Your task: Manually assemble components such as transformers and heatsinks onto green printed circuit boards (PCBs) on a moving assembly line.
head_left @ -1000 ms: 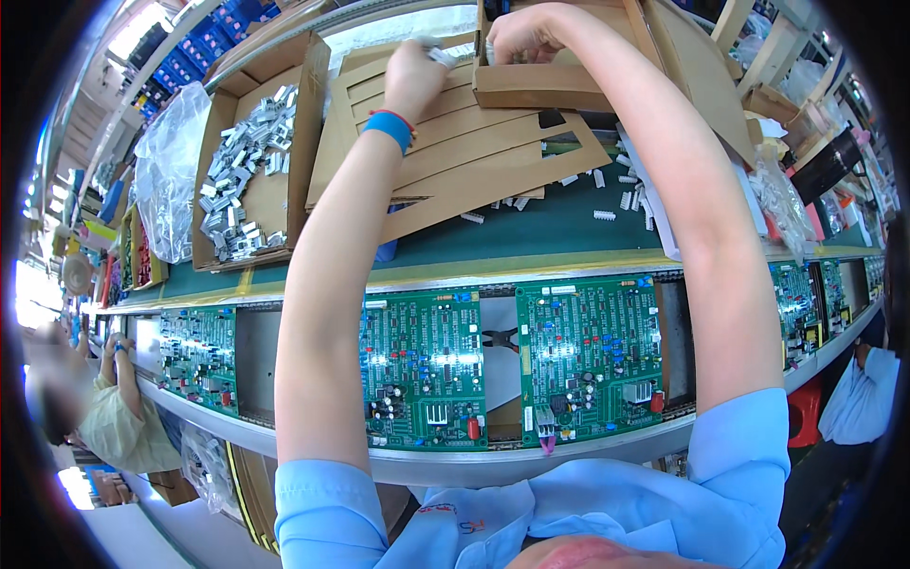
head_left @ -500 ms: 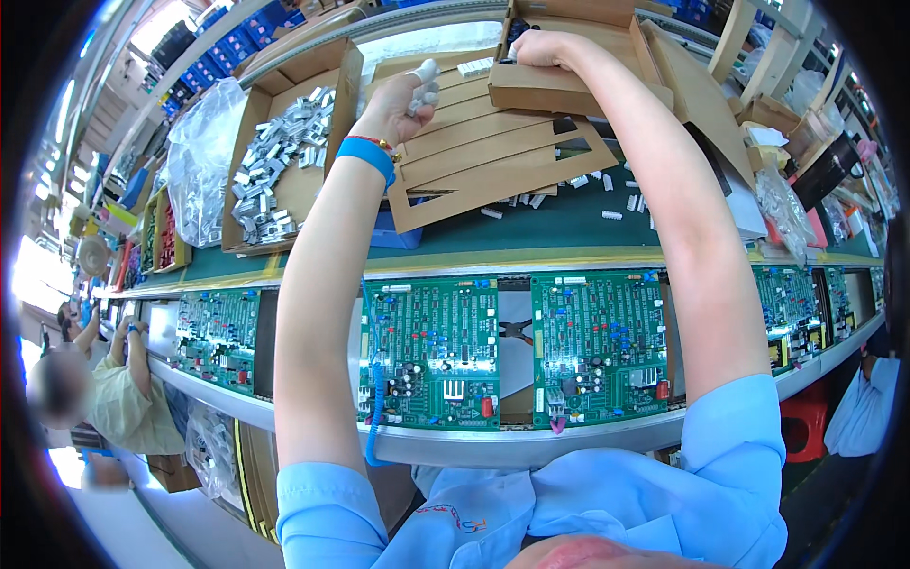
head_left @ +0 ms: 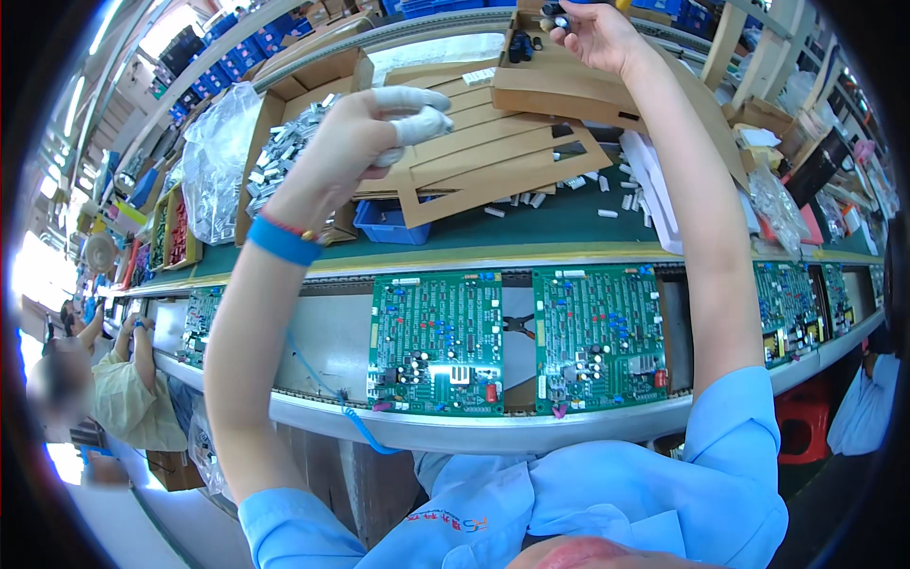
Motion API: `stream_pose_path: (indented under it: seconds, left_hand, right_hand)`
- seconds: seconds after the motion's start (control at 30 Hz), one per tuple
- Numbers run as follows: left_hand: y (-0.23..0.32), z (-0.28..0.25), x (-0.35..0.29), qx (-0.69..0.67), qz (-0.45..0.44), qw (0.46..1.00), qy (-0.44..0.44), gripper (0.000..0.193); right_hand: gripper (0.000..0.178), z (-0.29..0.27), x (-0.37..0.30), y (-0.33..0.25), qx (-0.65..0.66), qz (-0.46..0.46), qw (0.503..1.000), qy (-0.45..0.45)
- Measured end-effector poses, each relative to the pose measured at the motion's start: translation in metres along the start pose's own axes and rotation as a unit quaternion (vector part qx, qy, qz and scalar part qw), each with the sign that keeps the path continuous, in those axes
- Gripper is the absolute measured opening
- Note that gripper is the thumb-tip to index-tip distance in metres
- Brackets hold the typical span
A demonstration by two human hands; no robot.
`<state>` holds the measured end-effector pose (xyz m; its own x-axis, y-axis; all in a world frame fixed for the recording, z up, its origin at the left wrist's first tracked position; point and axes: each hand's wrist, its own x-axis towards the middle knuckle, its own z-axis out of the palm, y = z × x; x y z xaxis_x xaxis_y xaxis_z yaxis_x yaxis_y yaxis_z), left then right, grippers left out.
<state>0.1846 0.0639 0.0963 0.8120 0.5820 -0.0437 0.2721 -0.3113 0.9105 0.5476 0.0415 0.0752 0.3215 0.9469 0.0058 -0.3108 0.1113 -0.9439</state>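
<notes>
My left hand (head_left: pixel 355 137), with white finger covers and a blue wrist strap (head_left: pixel 284 241), is raised over the cardboard sheets near a box of white and grey parts (head_left: pixel 275 171). Its fingers are stretched out and apart, with nothing seen in them. My right hand (head_left: pixel 602 40) is above the far cardboard box (head_left: pixel 559 93), its fingers closed on a small black cylindrical part (head_left: pixel 554 13) with a pale end. More black parts (head_left: pixel 520 45) lie in that box. Two green circuit boards (head_left: pixel 436 365) (head_left: pixel 599 365) lie on the line in front of me.
Slotted cardboard sheets (head_left: pixel 502 171) cover the bench middle, with loose white parts (head_left: pixel 632 194) beside them. A blue bin (head_left: pixel 391 224) sits under their left edge. Black-handled cutters (head_left: pixel 517 324) lie between the boards. A coiled blue cord (head_left: pixel 365 431) hangs below my left arm.
My right hand has risen out of the far box with a black part. My left hand has come back and left, its fingers stretching out. The leftmost board has shifted left.
</notes>
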Motion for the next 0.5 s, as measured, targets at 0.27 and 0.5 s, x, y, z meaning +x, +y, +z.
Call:
stream_pose_path:
  seconds: [0.27,0.5]
  left_hand:
    - [0.012,0.04,-0.067,-0.081,0.065,0.994,-0.022,0.031]
    - [-0.023,0.1,-0.107,-0.053,-0.01,0.996,-0.074,0.024]
  right_hand:
    - [0.024,0.018,-0.135,0.004,0.008,0.021,1.0,-0.012]
    - [0.033,0.023,-0.255,0.045,0.022,0.095,0.984,-0.148]
